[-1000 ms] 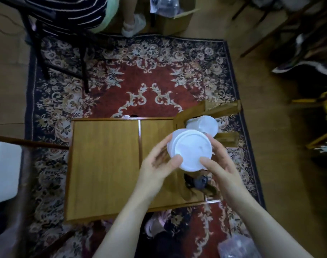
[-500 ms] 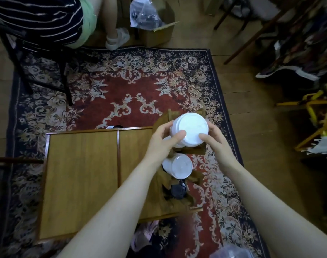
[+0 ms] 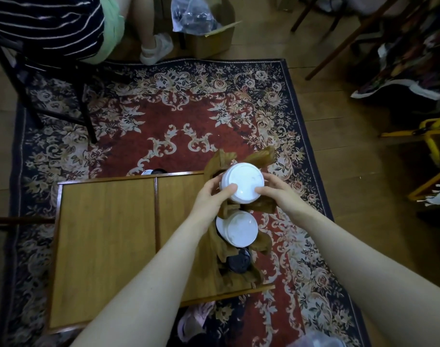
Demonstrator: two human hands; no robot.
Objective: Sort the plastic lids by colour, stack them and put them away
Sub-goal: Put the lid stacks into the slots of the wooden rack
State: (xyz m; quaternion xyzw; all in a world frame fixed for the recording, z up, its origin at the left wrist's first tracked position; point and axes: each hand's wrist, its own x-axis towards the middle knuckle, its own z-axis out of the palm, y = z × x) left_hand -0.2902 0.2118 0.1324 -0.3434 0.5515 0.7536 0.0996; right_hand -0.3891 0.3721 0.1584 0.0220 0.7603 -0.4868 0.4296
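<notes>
Left hand (image 3: 208, 200) and right hand (image 3: 279, 194): both wrapped round one stack of white lids (image 3: 242, 182), thumbs pressed on its top face, fingers curled down its sides, left hand on the stack's left, right hand on its right. Stack held between the hands, over the far slot of a wooden holder (image 3: 239, 274) that stands at the right end of the desk (image 3: 103, 236); whether the stack's base already rests in the slot cannot be told, the hands and the stack hide it. Second stack of white lids (image 3: 237, 229): seated in the middle slot, just nearer than the held one, untouched. Stack of black lids (image 3: 239, 262): seated in the nearest slot. Progress, judged: sorting and stacking look finished, two stacks stowed; left to do, seating the held stack and letting go. One or two dark lids (image 3: 155, 171) show past the desk's far edge on the rug (image 3: 138, 116), possibly unsorted.
</notes>
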